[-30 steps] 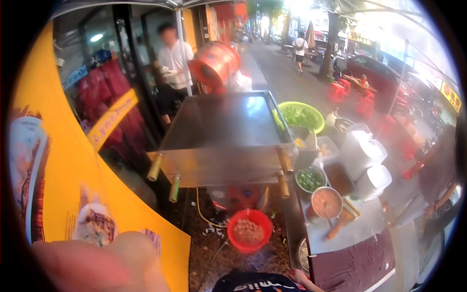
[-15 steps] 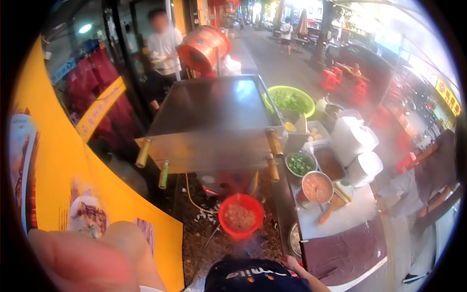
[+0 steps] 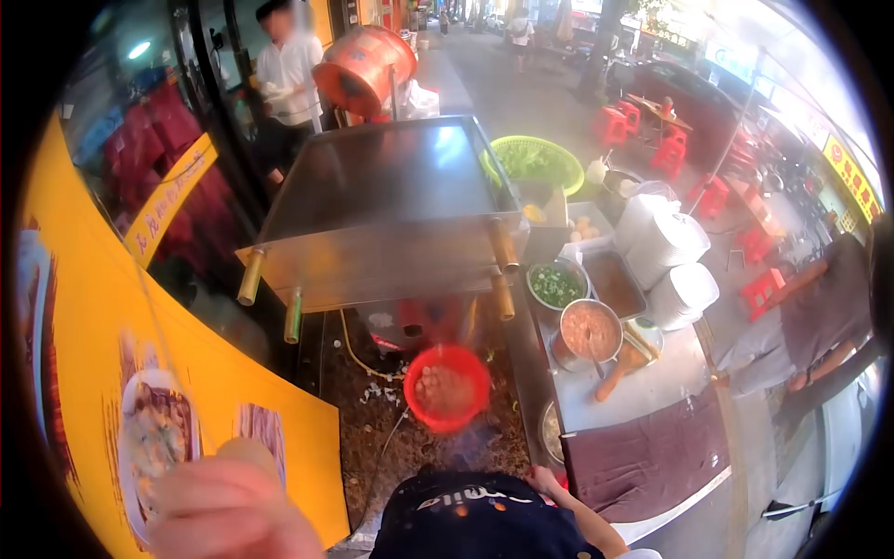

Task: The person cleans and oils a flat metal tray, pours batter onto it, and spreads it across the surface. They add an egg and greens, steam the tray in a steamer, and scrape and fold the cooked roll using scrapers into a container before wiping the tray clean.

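Bowl [image 3: 551, 433] by the counter [image 3: 675, 366], nearest my right hand [image 3: 541, 480]; any reach is best kept level. Whether it or my blurred left hand [image 3: 231, 508] grips anything, I cannot tell.

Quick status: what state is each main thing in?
Left hand, raised; grip too blurred to tell
Right hand, beside the table; grip unclear
Griddle-like station, dark top shiny, heat unclear
Red bowl, uncovered, holding chunks
Metal pot, uncovered, holding pinkish contents
Steel bowl, uncovered, holding chopped greens
Green basket, uncovered, holding leafy greens
White containers, stacked
Brown cloth, spread on part of the table
Orange drum, tilted
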### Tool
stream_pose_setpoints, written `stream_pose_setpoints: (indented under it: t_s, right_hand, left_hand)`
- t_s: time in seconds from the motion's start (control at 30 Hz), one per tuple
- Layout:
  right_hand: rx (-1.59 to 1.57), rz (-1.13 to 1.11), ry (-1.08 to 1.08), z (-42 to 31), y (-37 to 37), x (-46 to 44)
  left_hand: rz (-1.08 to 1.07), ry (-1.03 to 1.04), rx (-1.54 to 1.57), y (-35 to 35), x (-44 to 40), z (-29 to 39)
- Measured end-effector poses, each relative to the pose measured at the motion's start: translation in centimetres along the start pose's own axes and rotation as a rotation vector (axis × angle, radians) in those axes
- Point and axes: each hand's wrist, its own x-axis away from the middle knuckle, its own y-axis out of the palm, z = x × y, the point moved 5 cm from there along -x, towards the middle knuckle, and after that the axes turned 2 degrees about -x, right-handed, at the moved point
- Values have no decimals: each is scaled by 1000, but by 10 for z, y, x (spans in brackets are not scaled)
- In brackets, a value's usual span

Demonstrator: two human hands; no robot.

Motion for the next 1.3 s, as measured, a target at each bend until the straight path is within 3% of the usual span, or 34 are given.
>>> stream_pose_setpoints:
  t_s: [0.03,0.27,0.4,0.47,0.5,0.6,0.73,0.8,0.93,1.0,1.13,1.2,1.3]
  right_hand:
    - [-16,-1,-5,-1,1,0]
    - [103,-58,-63,-3,-5,-11]
    - [83,-68,-50,-2,-2,-14]
    - [73,-37,-22,0,1,-18]
    - [68,-35,-12,1,2,-21]
    - [44,18,-21,-8,-4,-22]
    - [41,-2,-36,-20,-14,-25]
    - [32,45,-50,-44,-36,-33]
    - [-268,537,-395,-175,-158,-46]
    - [-278,759,-445,-231,-211,-60]
    - [-105,826,-352,-311,-273,-96]
    - [3,837,-368,-322,-275,-132]
    - [81,648,-312,-336,-269,-178]
  left_hand:
    - [-10,14,77,8,3,1]
    - [-533,-912,441,-13,-27,8]
    - [-188,-651,-83,1,24,4]
    - [-244,-507,-212,5,47,2]
    - [-509,-537,-306,8,55,-4]
    - [-449,-985,-130,22,153,-18]
    - [-680,-1356,-180,3,295,-19]
    - [-721,-1458,-236,-22,361,-24]
    - [-865,-1338,-642,-69,454,-63]
    - [-965,-1480,-806,-79,485,-88]
    - [-1267,-1942,-667,-63,518,-124]
    - [-1329,-1848,-763,-57,529,-130]
    - [-1250,-1959,-729,-57,545,-135]
